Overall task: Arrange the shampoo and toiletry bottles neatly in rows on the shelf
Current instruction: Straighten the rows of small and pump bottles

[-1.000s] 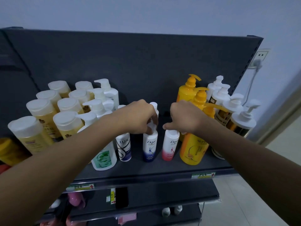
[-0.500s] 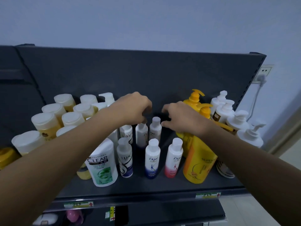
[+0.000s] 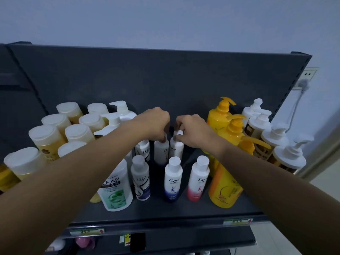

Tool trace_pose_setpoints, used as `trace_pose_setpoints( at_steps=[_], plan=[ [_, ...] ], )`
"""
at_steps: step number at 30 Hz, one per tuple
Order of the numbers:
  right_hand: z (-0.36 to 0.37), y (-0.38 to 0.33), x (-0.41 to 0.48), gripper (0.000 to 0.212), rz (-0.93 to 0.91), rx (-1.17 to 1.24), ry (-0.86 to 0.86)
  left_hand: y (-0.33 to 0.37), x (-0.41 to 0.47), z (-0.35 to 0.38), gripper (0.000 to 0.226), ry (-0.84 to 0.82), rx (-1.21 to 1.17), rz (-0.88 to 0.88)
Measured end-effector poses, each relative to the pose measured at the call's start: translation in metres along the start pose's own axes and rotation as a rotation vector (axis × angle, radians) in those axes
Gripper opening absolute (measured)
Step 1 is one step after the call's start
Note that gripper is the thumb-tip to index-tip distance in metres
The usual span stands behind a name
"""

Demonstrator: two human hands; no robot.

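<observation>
Centrally, behind the blue-labelled bottle (image 3: 173,179) on the shelf (image 3: 165,212), two small white bottles stood side by side. Left hand (image 3: 154,124) pinched the cap of the left rear bottle (image 3: 161,150); right hand (image 3: 193,130) pinched the cap of the right rear bottle (image 3: 176,149).
</observation>
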State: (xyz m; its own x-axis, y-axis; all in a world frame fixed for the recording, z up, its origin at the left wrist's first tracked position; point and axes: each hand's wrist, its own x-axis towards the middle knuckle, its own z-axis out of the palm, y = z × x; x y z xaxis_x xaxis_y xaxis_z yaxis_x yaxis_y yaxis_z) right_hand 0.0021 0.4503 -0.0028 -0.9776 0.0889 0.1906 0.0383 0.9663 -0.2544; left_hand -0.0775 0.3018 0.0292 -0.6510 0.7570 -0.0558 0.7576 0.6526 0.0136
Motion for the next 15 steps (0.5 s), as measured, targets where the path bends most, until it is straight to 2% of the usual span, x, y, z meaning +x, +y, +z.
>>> trace_pose_setpoints(
  at_steps=[4, 15],
  plan=[
    [-0.008, 0.007, -0.001, 0.028, 0.064, -0.063, 0.027, 0.002, 0.004, 0.000, 0.030, -0.001, -0.063, 0.032],
    [-0.021, 0.030, -0.014, 0.018, 0.213, -0.117, -0.036, 0.020, 0.012, -0.001, 0.032, -0.010, -0.155, 0.085]
  ],
)
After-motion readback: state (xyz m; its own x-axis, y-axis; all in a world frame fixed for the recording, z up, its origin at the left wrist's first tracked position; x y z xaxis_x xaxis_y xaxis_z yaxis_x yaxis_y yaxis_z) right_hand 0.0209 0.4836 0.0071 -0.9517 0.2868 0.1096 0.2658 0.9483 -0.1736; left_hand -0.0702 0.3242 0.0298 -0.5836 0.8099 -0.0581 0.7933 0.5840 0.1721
